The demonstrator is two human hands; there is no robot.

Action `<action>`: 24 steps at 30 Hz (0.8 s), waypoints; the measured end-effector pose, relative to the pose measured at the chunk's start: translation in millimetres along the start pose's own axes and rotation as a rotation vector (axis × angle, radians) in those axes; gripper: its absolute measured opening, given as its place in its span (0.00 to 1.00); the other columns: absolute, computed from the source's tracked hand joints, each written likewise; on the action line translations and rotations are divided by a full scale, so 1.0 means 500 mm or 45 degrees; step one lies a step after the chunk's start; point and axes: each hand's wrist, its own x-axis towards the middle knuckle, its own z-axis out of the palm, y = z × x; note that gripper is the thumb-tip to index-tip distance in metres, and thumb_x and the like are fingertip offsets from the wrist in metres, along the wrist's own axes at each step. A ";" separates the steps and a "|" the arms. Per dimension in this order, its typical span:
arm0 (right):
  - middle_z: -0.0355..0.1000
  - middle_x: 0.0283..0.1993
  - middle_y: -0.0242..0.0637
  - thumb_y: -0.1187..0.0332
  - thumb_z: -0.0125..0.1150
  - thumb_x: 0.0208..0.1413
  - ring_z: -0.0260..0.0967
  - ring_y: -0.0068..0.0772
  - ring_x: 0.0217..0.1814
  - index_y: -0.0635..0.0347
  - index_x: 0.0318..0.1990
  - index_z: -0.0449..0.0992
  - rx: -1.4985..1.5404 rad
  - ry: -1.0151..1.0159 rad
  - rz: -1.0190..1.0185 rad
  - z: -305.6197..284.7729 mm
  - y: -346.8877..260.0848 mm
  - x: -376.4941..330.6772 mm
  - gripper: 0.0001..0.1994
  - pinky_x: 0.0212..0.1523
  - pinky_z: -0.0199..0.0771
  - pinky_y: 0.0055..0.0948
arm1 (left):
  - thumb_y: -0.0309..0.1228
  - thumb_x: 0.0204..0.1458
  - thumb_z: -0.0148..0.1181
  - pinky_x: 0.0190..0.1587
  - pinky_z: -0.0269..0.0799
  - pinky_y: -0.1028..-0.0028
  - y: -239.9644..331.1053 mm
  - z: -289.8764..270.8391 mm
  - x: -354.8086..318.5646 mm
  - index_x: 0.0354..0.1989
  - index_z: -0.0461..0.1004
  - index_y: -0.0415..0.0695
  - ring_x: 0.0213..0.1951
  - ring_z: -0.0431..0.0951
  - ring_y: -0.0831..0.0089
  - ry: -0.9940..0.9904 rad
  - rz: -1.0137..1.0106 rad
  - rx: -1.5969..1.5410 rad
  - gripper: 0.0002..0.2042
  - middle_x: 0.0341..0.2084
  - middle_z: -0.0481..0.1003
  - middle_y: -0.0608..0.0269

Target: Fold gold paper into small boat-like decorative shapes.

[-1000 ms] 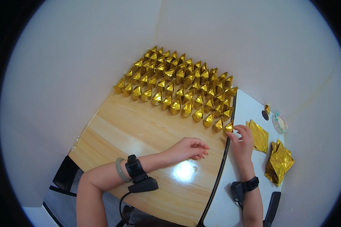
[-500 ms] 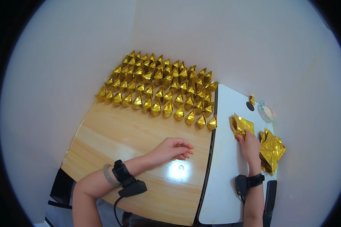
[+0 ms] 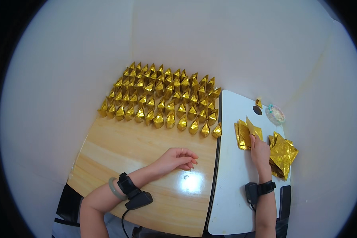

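Note:
My right hand (image 3: 261,154) pinches a folded sheet of gold foil paper (image 3: 250,125), which stands tilted between thumb and fingers. Beneath it a small stack of folded gold foil papers (image 3: 242,138) lies on the white board. A larger pile of gold foil papers (image 3: 285,154) sits just right of that hand. Over the wood-grain tabletop my left hand (image 3: 175,162) hovers with loosely curled fingers, some apart, and nothing in them. Beyond it stand several rows of gold folded-paper ingots (image 3: 158,119), their pointed ends up.
The wood-grain table (image 3: 119,146) meets the white board (image 3: 234,198) along a dark edge. A dark oval (image 3: 257,110), one small gold paper piece (image 3: 259,102) and a pale iridescent round item (image 3: 275,114) are at the board's far end. Walls rise behind and at the right.
My right hand has raised one gold foil paper off the small stack, and it now stands upright in the fingers. The view has shifted slightly; my left hand keeps much the same pose.

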 end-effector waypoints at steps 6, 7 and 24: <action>0.73 0.27 0.51 0.58 0.42 0.65 0.72 0.53 0.30 0.62 0.40 0.74 0.328 0.393 0.121 0.004 0.008 0.008 0.17 0.30 0.69 0.46 | 0.27 0.60 0.51 0.47 0.73 0.78 -0.004 -0.005 -0.008 0.48 0.71 0.35 0.40 0.75 0.78 0.024 -0.022 0.002 0.11 0.39 0.75 0.60; 0.74 0.27 0.48 0.60 0.43 0.65 0.73 0.47 0.30 0.63 0.40 0.73 0.361 0.538 0.177 -0.002 0.009 0.010 0.16 0.29 0.69 0.42 | 0.27 0.60 0.51 0.47 0.74 0.78 -0.004 -0.007 -0.008 0.48 0.71 0.35 0.40 0.75 0.78 0.021 -0.016 0.007 0.11 0.39 0.75 0.60; 0.73 0.28 0.33 0.72 0.64 0.49 0.70 0.19 0.28 0.65 0.50 0.63 1.393 -1.046 -0.002 -0.043 -0.183 -0.115 0.21 0.29 0.71 0.19 | 0.25 0.55 0.56 0.39 0.74 0.77 0.038 -0.063 -0.013 0.60 0.58 0.41 0.40 0.74 0.79 -0.267 -0.080 -0.335 0.24 0.39 0.73 0.62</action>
